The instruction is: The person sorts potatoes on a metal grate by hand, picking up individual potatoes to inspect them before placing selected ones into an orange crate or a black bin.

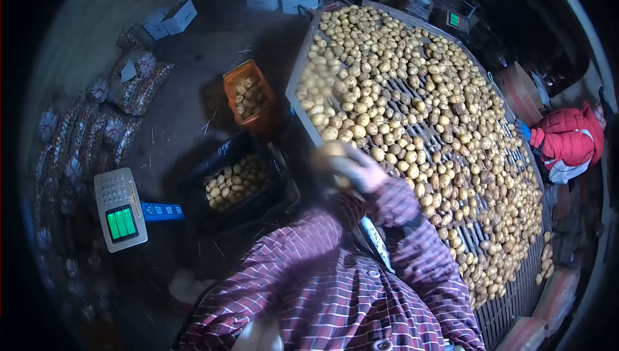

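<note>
My right hand (361, 169) is raised over the near left edge of the sorting table and smeared by motion. A blurred, round, tan potato (330, 151) appears at its fingertips. My left sleeve (300, 238) reaches toward the same spot, but the left hand is lost in shadow and blur below the right one. Many potatoes (419, 125) cover the slatted table (516, 302). To the left of my hands stand a dark crate (222, 154) with potatoes in it and an orange crate (234, 86), also holding potatoes.
A digital scale display (120, 209) with green readouts stands at left. Filled mesh sacks (84, 138) lie along the left side, with white boxes (178, 17) behind. Across the table, a person in a red jacket (570, 135) reaches in with a blue-gloved hand (523, 130).
</note>
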### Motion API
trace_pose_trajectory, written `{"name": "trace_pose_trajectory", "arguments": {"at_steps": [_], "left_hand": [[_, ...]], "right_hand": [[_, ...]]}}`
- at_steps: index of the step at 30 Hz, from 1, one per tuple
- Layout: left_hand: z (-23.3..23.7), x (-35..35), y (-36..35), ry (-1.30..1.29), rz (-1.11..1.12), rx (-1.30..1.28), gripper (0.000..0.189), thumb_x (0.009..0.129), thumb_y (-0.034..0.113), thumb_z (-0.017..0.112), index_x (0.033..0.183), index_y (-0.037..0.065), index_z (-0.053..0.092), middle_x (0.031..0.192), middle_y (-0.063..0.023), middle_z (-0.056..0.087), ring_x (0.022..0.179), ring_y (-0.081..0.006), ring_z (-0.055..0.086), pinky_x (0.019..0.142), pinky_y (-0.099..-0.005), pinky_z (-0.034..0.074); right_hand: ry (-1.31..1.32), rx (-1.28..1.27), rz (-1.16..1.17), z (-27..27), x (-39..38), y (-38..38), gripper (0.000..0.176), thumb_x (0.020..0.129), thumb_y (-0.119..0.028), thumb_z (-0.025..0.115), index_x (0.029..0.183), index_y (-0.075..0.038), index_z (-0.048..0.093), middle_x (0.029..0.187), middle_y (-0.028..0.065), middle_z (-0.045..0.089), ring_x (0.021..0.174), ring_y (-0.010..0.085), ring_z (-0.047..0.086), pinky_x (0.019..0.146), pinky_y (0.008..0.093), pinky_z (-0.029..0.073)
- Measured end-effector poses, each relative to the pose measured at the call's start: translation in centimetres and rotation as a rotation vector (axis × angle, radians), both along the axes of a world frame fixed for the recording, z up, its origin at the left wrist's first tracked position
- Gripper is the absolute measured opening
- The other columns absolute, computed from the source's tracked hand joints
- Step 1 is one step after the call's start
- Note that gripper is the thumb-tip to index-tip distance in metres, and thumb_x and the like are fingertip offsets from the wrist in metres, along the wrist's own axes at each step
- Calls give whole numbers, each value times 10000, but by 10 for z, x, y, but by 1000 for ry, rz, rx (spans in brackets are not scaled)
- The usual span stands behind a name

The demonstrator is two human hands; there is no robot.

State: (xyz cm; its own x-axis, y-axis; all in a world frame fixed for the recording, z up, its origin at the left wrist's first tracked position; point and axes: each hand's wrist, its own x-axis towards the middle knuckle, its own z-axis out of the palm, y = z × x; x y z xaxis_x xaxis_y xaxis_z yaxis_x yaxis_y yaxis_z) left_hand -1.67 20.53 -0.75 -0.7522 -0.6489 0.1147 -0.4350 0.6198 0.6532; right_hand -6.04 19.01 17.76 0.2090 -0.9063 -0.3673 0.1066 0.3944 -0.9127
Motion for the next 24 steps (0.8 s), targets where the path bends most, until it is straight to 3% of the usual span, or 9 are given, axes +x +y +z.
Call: {"name": "trace_pose_trajectory", "arguments": {"at_steps": [5,8,10,11,14,16,19,21,24], "left_hand": [[-15,0,3,-186,-116,8,367,810,201,611,1166,111,597,1209,-99,562,1101,-259,543,962,-445,413],[-19,-5,-7,-389,-222,-13,384,814,191,609,1190,113,586,1228,-104,552,1102,-261,543,971,-451,406],[-11,-6,-33,-366,-186,-148,396,817,184,608,1206,115,579,1241,-108,545,1102,-262,542,978,-455,402],[4,11,-54,-2,-96,-231,413,794,273,651,1175,127,594,1236,-102,541,1196,-299,465,1020,-436,371],[27,9,-122,-284,-158,-314,412,771,281,672,1170,217,592,1242,-24,528,1214,-267,437,983,-474,374],[36,5,-163,-363,-300,-199,413,770,317,691,1156,209,596,1175,-37,566,1097,-258,520,945,-430,413],[8,3,-221,-81,-278,98,282,823,215,687,1092,139,653,1104,-90,647,1023,-256,604,924,-391,468],[9,-5,-243,204,19,733,208,873,89,627,1075,55,657,1069,-73,669,966,-190,629,876,-321,497],[1,-8,-290,445,228,711,166,888,18,569,1023,7,664,969,-53,678,874,-136,619,803,-283,494]], "right_hand": [[459,-381,-34,-34,42,-26,771,857,-511,624,1430,-63,366,1406,237,434,1331,334,399,1096,384,317],[601,-265,-254,-56,-14,6,558,853,-370,645,1275,-20,542,1242,223,569,1129,338,576,962,399,454],[959,-220,-389,-52,-60,40,458,846,-289,642,1211,-21,573,1154,212,598,1052,338,590,930,394,466],[1107,-241,-482,-80,-86,67,439,833,-279,657,1185,-28,584,1140,198,599,1051,350,578,931,410,458],[1482,-90,-720,-126,-127,152,466,777,-257,710,1174,-42,593,1182,176,573,1123,350,531,970,434,426],[1539,91,-777,-152,-135,203,498,754,-225,713,1205,-65,577,1292,169,510,1197,357,478,1016,441,400],[1490,167,-807,-147,-115,231,710,701,-159,731,1359,-162,465,1422,198,383,1243,386,436,1033,457,388],[1489,275,-790,-149,-110,227,822,682,-173,766,1415,-190,395,1473,202,300,1268,397,401,1052,465,368],[1444,409,-800,-141,-108,207,859,675,-224,795,1425,-193,377,1498,183,250,1294,404,365,1076,464,338]]}}
